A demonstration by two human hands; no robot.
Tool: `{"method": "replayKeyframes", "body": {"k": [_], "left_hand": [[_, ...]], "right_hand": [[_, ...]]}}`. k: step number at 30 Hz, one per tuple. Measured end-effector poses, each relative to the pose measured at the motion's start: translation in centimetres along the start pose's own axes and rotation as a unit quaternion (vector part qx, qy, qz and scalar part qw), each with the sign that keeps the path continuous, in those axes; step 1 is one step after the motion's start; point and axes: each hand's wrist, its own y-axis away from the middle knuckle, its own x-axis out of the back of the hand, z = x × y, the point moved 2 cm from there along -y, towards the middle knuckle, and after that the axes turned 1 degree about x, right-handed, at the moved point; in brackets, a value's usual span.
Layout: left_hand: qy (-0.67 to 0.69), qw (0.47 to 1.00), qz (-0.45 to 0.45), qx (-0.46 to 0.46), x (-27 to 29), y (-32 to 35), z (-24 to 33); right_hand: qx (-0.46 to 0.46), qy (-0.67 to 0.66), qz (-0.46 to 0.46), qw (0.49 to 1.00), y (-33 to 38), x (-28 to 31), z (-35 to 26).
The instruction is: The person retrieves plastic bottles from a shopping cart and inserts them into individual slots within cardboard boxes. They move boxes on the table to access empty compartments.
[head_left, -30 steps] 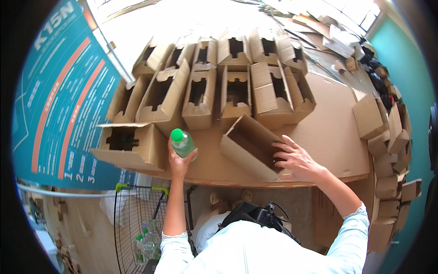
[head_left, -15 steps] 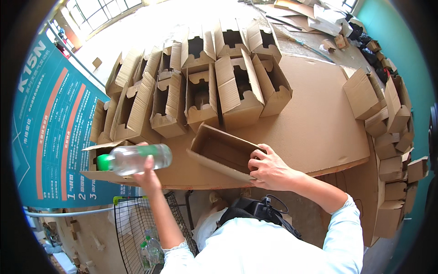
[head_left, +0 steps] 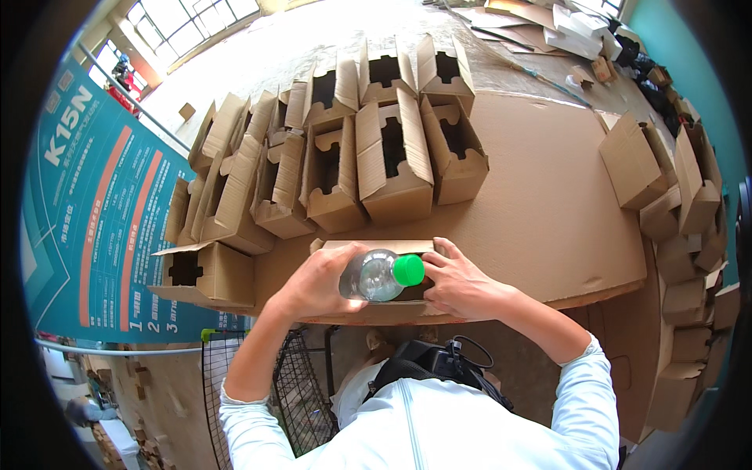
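Note:
My left hand (head_left: 323,280) is wrapped round a clear plastic bottle (head_left: 378,274) with a green cap, which points to the right. Below the bottle is an open cardboard box (head_left: 376,245) at the table's near edge, mostly hidden by the bottle and both hands. My right hand (head_left: 462,283) grips the right end of this box, its fingers by the green cap. Whether the bottle touches the box inside, I cannot tell.
Several open cardboard boxes (head_left: 395,180) stand in rows on the cardboard-covered table (head_left: 540,204). One box (head_left: 223,270) lies at the near left. More boxes (head_left: 630,160) are piled on the right. A black wire basket (head_left: 301,376) is below the near edge, beside a teal banner (head_left: 102,211).
My left hand has carried the bottle rightward over the box and turned it, so its cap now points right. The box has been turned more parallel to the table's near edge.

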Motion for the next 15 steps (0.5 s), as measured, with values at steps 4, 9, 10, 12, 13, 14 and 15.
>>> {"method": "replayKeyframes", "body": {"k": [4,9,10,12,13,14,15], "left_hand": [[-0.151,0.979,-0.098,0.099,1.6,-2.2,1.2],[0.020,0.964,-0.243,0.105,1.2,-3.2,-2.5],[0.034,0.959,-0.258,0.112,0.7,-3.0,-3.8],[0.064,0.949,-0.282,0.128,-0.1,-2.5,-6.2],[0.101,0.893,-0.390,0.201,-0.3,-3.5,-7.0],[0.097,0.889,-0.390,0.219,-0.4,-3.6,-7.2],[0.092,0.885,-0.390,0.238,-0.4,-3.7,-7.3]], "right_hand": [[-0.040,-0.043,0.095,0.994,0.4,-1.6,0.9],[-0.057,-0.126,0.174,0.975,0.2,-2.6,1.7],[-0.054,-0.142,0.193,0.969,0.1,-3.1,1.7],[-0.062,-0.150,0.210,0.964,-0.4,-3.4,1.4],[-0.072,-0.153,0.217,0.961,-0.3,-3.6,1.5],[-0.079,-0.157,0.217,0.960,-0.2,-3.9,1.6],[-0.086,-0.162,0.217,0.959,-0.1,-4.1,1.7]]}}
